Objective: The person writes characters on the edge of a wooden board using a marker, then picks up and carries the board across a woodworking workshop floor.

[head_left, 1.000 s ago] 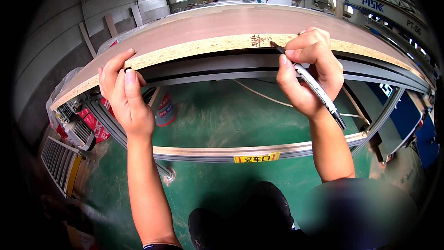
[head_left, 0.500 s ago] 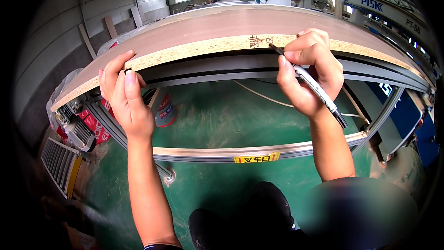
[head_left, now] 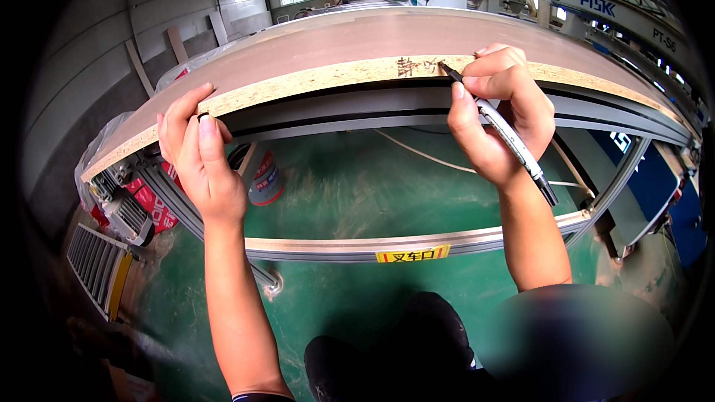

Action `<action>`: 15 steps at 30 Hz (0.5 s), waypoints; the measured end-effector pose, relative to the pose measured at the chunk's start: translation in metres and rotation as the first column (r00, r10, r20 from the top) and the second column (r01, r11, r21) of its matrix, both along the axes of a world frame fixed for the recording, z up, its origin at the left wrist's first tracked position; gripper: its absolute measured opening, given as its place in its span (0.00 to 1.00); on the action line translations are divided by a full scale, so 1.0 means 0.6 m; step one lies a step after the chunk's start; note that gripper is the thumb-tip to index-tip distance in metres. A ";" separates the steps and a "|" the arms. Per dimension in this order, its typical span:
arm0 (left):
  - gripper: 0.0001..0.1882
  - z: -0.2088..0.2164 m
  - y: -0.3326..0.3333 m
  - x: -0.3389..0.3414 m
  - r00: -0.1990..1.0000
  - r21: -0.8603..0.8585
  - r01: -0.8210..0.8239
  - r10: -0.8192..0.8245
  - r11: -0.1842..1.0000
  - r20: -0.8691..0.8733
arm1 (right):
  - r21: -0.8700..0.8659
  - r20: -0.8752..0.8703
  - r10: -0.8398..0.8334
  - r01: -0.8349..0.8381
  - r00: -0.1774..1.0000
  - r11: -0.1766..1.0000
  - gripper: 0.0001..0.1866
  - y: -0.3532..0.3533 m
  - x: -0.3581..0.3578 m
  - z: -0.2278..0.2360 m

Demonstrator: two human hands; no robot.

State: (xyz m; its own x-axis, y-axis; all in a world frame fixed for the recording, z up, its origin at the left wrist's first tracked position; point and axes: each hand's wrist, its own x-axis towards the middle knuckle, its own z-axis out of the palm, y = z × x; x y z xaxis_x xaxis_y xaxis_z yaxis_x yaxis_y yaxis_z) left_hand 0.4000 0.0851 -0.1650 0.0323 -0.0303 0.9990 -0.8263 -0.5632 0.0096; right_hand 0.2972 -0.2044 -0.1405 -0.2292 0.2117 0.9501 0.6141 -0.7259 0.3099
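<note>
My right hand [head_left: 506,115] is closed around a white-and-black marker [head_left: 506,134], held like a pen. The marker's black tip touches the raw edge of a chipboard panel [head_left: 328,74], at the right end of some dark handwritten marks [head_left: 418,67]. Farther left, my left hand [head_left: 197,156] rests against the same edge, its fingers curled. A small black cap [head_left: 203,115] shows between its thumb and fingers, mostly hidden by them. The panel's smooth brownish top stretches away from me.
Beneath the panel runs a grey metal frame [head_left: 357,108] with a lower crossbar [head_left: 335,247]. A bucket [head_left: 266,182] stands on the green floor under it. At left are a motor [head_left: 126,216] and a roller section [head_left: 93,264]. Machinery [head_left: 611,15] stands at the back right.
The marker tip has moved slightly right along the panel edge, and more dark strokes show beside it. My left hand has barely shifted.
</note>
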 end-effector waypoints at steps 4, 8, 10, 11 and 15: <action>0.21 0.000 -0.003 0.001 1.000 0.003 0.003 -0.003 1.000 0.000 | -0.053 -0.039 -0.048 0.046 0.998 0.998 0.09 -0.005 -0.009 -0.002; 0.21 -0.001 -0.003 0.002 1.000 0.003 0.010 -0.010 1.000 0.006 | -0.082 -0.071 -0.060 0.054 0.996 0.995 0.10 -0.007 -0.012 -0.005; 0.21 0.000 -0.001 0.000 1.000 0.004 0.010 -0.010 1.000 0.005 | -0.089 -0.077 -0.061 0.054 0.995 0.995 0.09 -0.006 -0.012 -0.006; 0.21 0.000 0.000 0.000 1.000 0.004 0.008 -0.008 1.000 0.005 | -0.093 -0.080 -0.061 0.054 0.995 0.994 0.09 -0.005 -0.012 -0.006; 0.21 0.001 -0.003 -0.001 1.000 0.004 0.007 -0.007 1.000 0.000 | -0.012 -0.017 -0.006 0.006 1.000 1.000 0.09 -0.002 -0.007 0.001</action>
State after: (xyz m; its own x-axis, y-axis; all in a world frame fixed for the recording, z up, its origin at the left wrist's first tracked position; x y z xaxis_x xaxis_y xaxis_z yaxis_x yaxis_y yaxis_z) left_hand 0.3995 0.0831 -0.1644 0.0324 -0.0348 0.9989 -0.8302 -0.5574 0.0075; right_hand 0.2930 -0.2056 -0.1399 -0.2117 0.2239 0.9513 0.6153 -0.7257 0.3078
